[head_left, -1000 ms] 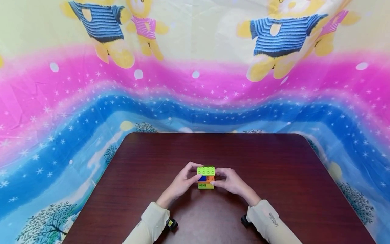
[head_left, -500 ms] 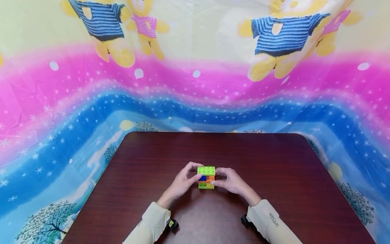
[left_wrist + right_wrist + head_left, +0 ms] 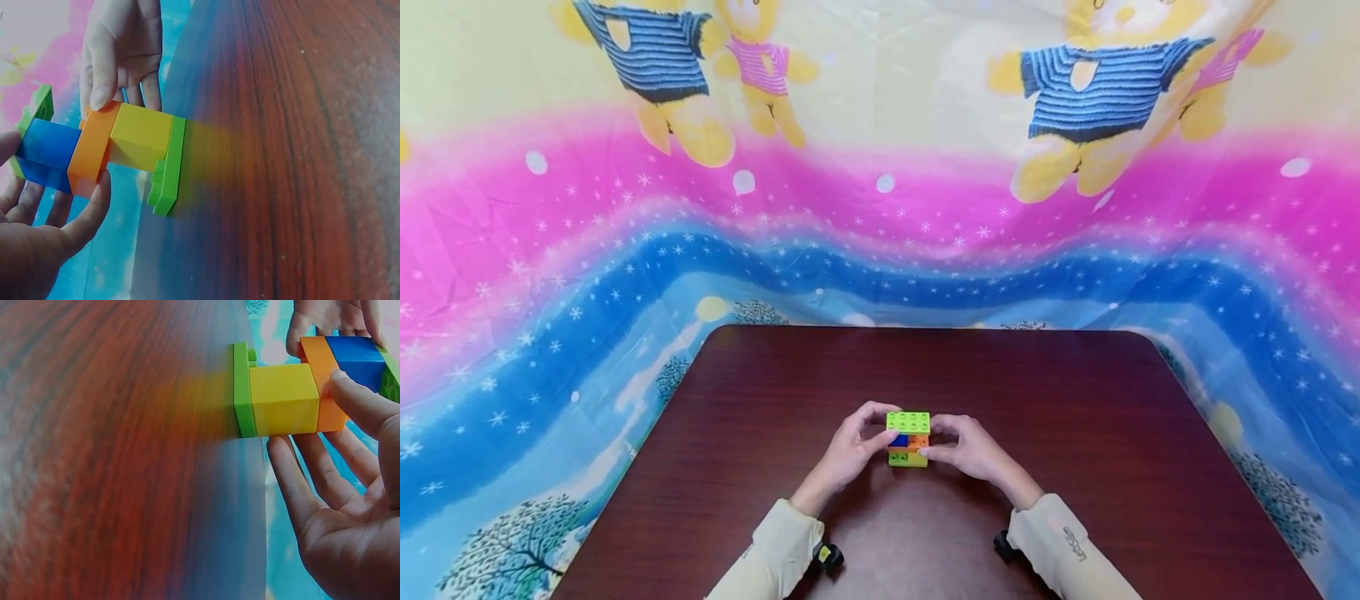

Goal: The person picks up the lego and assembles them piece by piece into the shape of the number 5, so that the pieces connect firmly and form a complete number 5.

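Observation:
A stack of toy building bricks stands upright on the table between my hands. From the bottom up it has a green plate (image 3: 169, 181), a yellow brick (image 3: 284, 400), an orange plate (image 3: 90, 150), a blue brick (image 3: 47, 153) and another green plate (image 3: 908, 422) with bare studs on top. My left hand (image 3: 847, 450) grips the upper part from the left, its thumb by the blue brick. From the right, my right hand (image 3: 973, 450) holds the middle, with the thumb on the orange plate (image 3: 320, 362) and fingers near the yellow brick. The hands hide part of the stack's sides.
The dark wood-grain table (image 3: 1075, 392) has rounded far corners and a glossy, reflecting top. Behind it hangs a colourful cloth (image 3: 880, 217) printed with bears. A small black device (image 3: 828, 557) sits at the left wrist, another black device (image 3: 1003, 546) at the right.

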Tool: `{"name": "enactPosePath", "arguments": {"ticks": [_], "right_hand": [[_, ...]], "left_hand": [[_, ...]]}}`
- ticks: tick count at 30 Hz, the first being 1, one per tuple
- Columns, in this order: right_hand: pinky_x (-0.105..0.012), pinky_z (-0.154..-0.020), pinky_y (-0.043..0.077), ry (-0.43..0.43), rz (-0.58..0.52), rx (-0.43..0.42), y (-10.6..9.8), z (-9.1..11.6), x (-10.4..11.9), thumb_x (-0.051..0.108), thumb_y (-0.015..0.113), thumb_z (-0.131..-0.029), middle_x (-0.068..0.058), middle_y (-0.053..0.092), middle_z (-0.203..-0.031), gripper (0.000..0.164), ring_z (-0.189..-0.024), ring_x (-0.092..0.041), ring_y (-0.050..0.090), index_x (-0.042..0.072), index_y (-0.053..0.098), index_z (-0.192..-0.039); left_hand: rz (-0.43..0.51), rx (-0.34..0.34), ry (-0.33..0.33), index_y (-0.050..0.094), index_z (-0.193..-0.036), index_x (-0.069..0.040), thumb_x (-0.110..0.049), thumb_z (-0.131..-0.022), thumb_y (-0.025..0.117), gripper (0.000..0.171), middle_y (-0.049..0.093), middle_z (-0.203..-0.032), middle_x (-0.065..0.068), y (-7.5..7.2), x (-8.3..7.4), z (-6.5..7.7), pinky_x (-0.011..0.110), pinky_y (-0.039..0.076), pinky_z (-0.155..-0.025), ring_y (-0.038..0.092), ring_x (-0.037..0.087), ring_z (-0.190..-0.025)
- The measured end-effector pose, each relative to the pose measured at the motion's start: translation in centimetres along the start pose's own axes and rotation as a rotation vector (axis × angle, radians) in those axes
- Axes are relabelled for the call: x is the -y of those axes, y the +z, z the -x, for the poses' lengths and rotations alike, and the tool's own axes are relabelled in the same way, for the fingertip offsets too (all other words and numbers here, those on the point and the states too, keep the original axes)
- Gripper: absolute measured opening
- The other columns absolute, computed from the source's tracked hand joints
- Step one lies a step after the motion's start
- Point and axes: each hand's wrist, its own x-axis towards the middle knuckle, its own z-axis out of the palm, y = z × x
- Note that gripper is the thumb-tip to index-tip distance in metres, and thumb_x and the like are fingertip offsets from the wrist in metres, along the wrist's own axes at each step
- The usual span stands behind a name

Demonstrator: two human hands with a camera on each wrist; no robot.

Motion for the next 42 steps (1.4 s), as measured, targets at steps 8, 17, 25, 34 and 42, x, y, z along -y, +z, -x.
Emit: {"name": "enactPosePath", "arguments": {"ticks": [8, 17, 25, 34, 42], "right_hand": [[-0.049, -0.100, 0.056, -0.009, -0.007, -0.002, 0.03, 0.11, -0.08, 0.034, 0.082, -0.090, 0.003, 0.073, -0.113, 0.036, -0.106, -0.018, 0.068, 0.019, 0.073, -0.121], [-0.049, -0.100, 0.056, 0.000, -0.008, 0.007, -0.02, 0.13, -0.17, 0.035, 0.082, -0.089, 0.002, 0.073, -0.114, 0.038, -0.107, -0.018, 0.068, 0.018, 0.073, -0.122], [-0.044, -0.096, 0.059, -0.010, -0.012, 0.017, -0.08, 0.00, -0.20, 0.037, 0.082, -0.090, 0.003, 0.073, -0.113, 0.039, -0.104, -0.016, 0.069, 0.019, 0.072, -0.122], [-0.042, -0.095, 0.060, 0.002, -0.018, 0.015, -0.01, 0.01, -0.39, 0.038, 0.082, -0.089, 0.003, 0.072, -0.113, 0.038, -0.103, -0.015, 0.069, 0.020, 0.072, -0.122], [-0.044, -0.096, 0.059, 0.005, -0.017, 0.006, 0.01, 0.06, -0.21, 0.038, 0.082, -0.089, 0.002, 0.073, -0.114, 0.040, -0.105, -0.017, 0.069, 0.018, 0.073, -0.123]], "left_hand": [[0.015, -0.009, -0.009, 0.063, -0.133, -0.010, -0.017, -0.100, 0.069, 0.034, 0.065, -0.127, 0.013, 0.13, -0.20, -0.11, 0.023, 0.053, -0.094, 0.063, 0.028, -0.117], [-0.013, -0.011, -0.013, 0.064, -0.133, -0.012, -0.019, -0.100, 0.069, 0.034, 0.065, -0.128, 0.010, 0.13, -0.17, -0.01, 0.033, 0.051, -0.102, 0.061, 0.026, -0.120], [0.018, -0.005, -0.026, 0.065, -0.132, -0.012, -0.021, -0.100, 0.070, 0.033, 0.065, -0.128, 0.011, -0.06, -0.21, -0.07, 0.025, 0.056, -0.091, 0.060, 0.032, -0.119], [0.021, -0.008, -0.025, 0.065, -0.132, -0.010, -0.021, -0.101, 0.069, 0.033, 0.065, -0.128, 0.013, 0.04, 0.00, -0.07, 0.023, 0.055, -0.090, 0.060, 0.030, -0.117], [0.021, -0.009, -0.044, 0.065, -0.132, -0.011, -0.021, -0.100, 0.070, 0.034, 0.065, -0.127, 0.013, 0.04, -0.09, -0.04, 0.025, 0.057, -0.089, 0.064, 0.029, -0.114]]}}
